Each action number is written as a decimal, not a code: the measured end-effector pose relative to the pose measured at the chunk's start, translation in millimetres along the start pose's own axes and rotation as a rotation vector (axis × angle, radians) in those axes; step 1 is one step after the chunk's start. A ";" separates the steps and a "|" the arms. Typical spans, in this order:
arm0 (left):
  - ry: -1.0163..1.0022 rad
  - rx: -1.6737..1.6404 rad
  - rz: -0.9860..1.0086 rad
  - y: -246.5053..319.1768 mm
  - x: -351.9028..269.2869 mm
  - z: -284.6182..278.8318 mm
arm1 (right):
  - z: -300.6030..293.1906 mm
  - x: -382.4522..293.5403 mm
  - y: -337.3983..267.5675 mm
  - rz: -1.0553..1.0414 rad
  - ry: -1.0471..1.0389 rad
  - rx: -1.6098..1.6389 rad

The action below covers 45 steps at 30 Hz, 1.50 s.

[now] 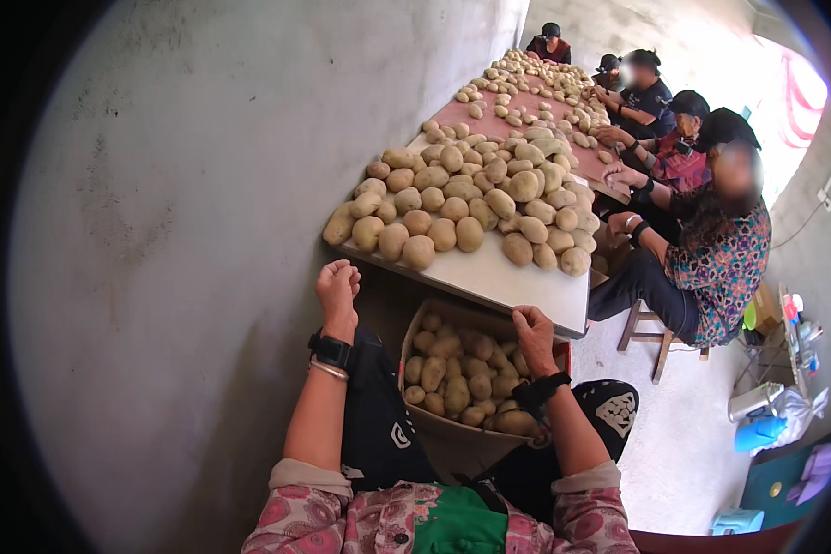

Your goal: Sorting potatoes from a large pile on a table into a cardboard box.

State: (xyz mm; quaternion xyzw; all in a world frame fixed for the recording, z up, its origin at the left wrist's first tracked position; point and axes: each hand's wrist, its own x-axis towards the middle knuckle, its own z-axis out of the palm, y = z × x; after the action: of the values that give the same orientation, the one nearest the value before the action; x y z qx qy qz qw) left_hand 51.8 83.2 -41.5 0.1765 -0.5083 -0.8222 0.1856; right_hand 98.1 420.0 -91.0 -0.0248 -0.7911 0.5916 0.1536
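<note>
A large heap of potatoes [457,187] lies on the near end of a white tabletop [485,277]. Left of the table's near corner, my left hand [338,294] is raised with its fingers curled in, and no object shows in it. My right hand [537,339] is at the table's front edge, over the right rim of a cardboard box; its thumb and fingertips are close together, and whether they hold anything small is hidden. The cardboard box [422,419] stands between my knees, below the table edge, with many potatoes [457,388] inside.
A bare wall [180,208] runs along the left. Several people sit along the table's right side, the nearest person [720,256] on a wooden stool [654,339]. More potatoes are spread over the reddish far tabletop [488,124]. A rack [789,339] with household items stands at the right.
</note>
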 end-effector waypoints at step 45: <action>-0.176 0.145 -0.006 -5.9 -9.7 12.1 | -2.5 65.7 -54.8 0.184 -0.296 0.302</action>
State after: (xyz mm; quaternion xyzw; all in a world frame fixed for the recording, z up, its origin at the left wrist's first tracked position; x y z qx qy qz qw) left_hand 53.7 99.7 -40.7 0.1183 -0.5804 -0.7960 0.1244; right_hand 44.1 420.4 -24.7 0.0135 -0.7020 0.7118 -0.0166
